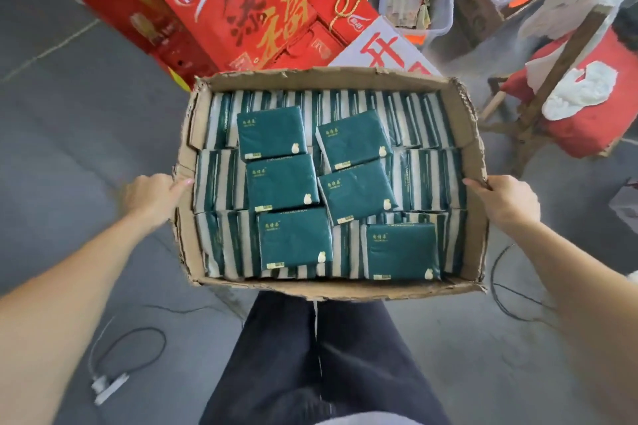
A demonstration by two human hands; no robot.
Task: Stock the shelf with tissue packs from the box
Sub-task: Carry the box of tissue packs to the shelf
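left grip (152,196): curled round the cardboard box (310,77) at its left wall
right grip (504,200): clasps the right wall
tissue packs (281,181): dark green, filling the box — six flat on top

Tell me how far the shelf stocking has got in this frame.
Nothing looks stocked: the cardboard box is packed with green tissue packs, six lying flat on top. In hand: left hand and right hand grip its side walls. Left: every pack; no shelf is in view.
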